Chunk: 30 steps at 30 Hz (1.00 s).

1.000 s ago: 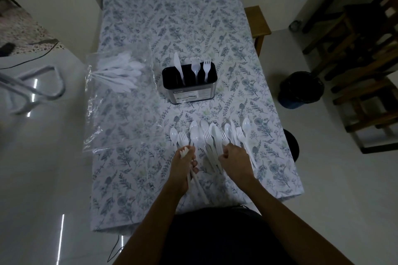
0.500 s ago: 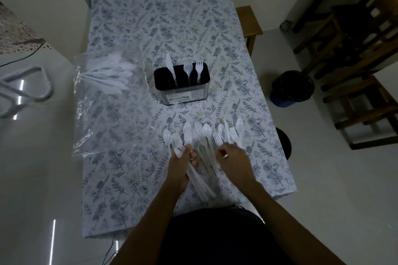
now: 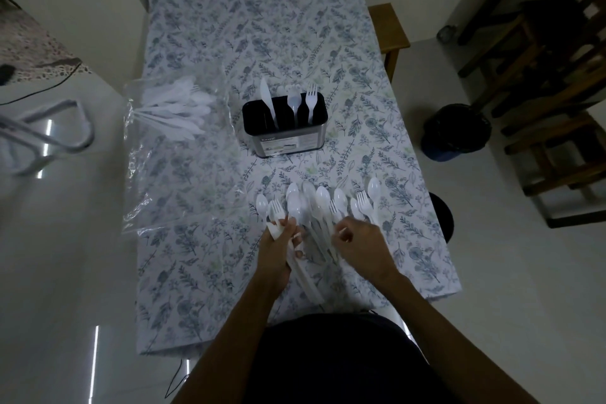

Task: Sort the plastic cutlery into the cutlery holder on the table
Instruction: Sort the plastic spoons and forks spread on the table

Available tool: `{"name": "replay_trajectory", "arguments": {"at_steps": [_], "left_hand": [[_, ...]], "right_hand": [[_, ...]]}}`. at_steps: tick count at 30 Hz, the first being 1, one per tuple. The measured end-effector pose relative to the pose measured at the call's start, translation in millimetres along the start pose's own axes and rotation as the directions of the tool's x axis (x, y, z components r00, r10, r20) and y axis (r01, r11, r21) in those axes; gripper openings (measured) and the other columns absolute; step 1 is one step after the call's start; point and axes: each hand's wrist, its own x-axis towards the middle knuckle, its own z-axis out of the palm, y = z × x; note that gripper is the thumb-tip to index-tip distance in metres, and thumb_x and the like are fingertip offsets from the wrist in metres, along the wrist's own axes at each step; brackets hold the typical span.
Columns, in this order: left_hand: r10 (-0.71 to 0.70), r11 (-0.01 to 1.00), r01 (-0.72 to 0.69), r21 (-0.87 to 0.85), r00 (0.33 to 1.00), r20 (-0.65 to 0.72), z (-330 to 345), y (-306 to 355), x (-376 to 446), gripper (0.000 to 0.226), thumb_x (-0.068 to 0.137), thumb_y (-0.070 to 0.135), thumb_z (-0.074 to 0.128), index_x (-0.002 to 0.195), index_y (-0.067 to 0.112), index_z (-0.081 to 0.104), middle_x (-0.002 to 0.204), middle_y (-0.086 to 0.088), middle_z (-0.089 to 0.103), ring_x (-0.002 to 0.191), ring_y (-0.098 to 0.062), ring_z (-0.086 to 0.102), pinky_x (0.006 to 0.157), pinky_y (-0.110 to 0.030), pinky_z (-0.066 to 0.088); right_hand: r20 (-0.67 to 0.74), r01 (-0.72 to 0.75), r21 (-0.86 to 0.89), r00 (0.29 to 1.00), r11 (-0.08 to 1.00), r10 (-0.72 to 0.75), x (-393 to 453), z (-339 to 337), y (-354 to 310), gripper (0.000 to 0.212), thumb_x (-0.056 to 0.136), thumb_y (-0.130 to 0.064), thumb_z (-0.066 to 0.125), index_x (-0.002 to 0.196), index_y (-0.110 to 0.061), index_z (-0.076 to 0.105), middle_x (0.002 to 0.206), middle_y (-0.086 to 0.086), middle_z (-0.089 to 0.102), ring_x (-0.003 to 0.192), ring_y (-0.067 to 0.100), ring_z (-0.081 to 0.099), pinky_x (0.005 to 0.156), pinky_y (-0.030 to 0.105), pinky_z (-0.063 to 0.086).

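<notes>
- The counter (image 3: 262,26) carries a cloth with a leaf print, and near its middle stands the cutlery holder (image 3: 284,126), a dark metal box with a label on its near wall.
- In the holder stand three white pieces, each upright: a knife (image 3: 267,102) at the left, a spoon (image 3: 293,102) in the middle, a fork (image 3: 311,100) at the right.
- The loose plastic cutlery (image 3: 319,207) — spoons and forks — lies in a fan on the cloth between the holder and the person, heads toward the holder.
- The left hand (image 3: 278,249) is closed around a bundle of white pieces (image 3: 303,269); their handles stick out below the palm, and what kind they are I cannot tell.
- The right hand (image 3: 364,248) rests over the handles at the right side of the fan with its fingers curled; whether it grips a piece I cannot tell.
- At the left edge of the counter lies a clear plastic bag (image 3: 170,147) with more white cutlery (image 3: 177,108) inside it.
- On the floor at the right stands a dark bin (image 3: 455,131) — beside it are wooden chairs (image 3: 551,75).
</notes>
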Motion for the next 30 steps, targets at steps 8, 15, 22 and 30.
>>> {"name": "replay_trajectory", "arguments": {"at_steps": [8,15,22,30], "left_hand": [[0.001,0.999,-0.004,-0.043,0.999,-0.053,1.0,-0.8,0.1,0.008,0.102,0.012,0.058,0.104,0.004,0.060,0.077,-0.011,0.058,0.068,-0.022,0.060,0.060,-0.034,0.058],[0.056,0.924,-0.166,-0.346,0.950,-0.306,3.1,34.0,7.3,0.019,0.096,0.018,0.069,0.080,0.019,0.060,0.065,0.002,0.060,0.049,-0.006,0.055,0.048,-0.024,0.053],[0.048,0.952,-0.155,-0.262,0.926,-0.374,48.4,27.4,-8.0,0.028,0.094,0.030,0.074,0.078,0.014,0.058,0.057,0.002,0.048,0.047,-0.012,0.048,0.047,-0.028,0.050],[0.141,0.960,-0.069,0.270,0.957,-0.255,24.5,5.8,-20.3,0.025,0.095,0.035,0.071,0.085,0.015,0.060,0.064,-0.001,0.056,0.047,-0.011,0.050,0.043,-0.025,0.041]], "right_hand": [[0.190,0.140,0.233,0.964,0.962,-0.187,-19.7,19.4,-35.3,0.025,0.089,-0.041,0.066,0.097,-0.020,0.077,0.090,-0.002,0.074,0.073,0.008,0.066,0.069,0.021,0.052],[0.361,-0.554,0.659,0.827,0.510,0.431,-10.9,25.9,-44.8,0.053,0.105,-0.051,0.037,0.107,-0.005,0.064,0.108,0.018,0.069,0.098,0.031,0.067,0.090,0.045,0.056],[0.627,-0.642,0.756,0.652,-0.129,0.426,-12.7,30.5,-71.8,0.048,0.107,-0.039,0.042,0.118,0.003,0.063,0.109,0.021,0.071,0.094,0.030,0.069,0.075,0.038,0.061],[0.228,-0.338,0.422,0.937,0.841,0.263,-12.7,12.4,-44.0,0.048,0.095,-0.061,0.052,0.101,-0.016,0.068,0.095,0.007,0.072,0.085,0.017,0.069,0.084,0.042,0.060]]}}
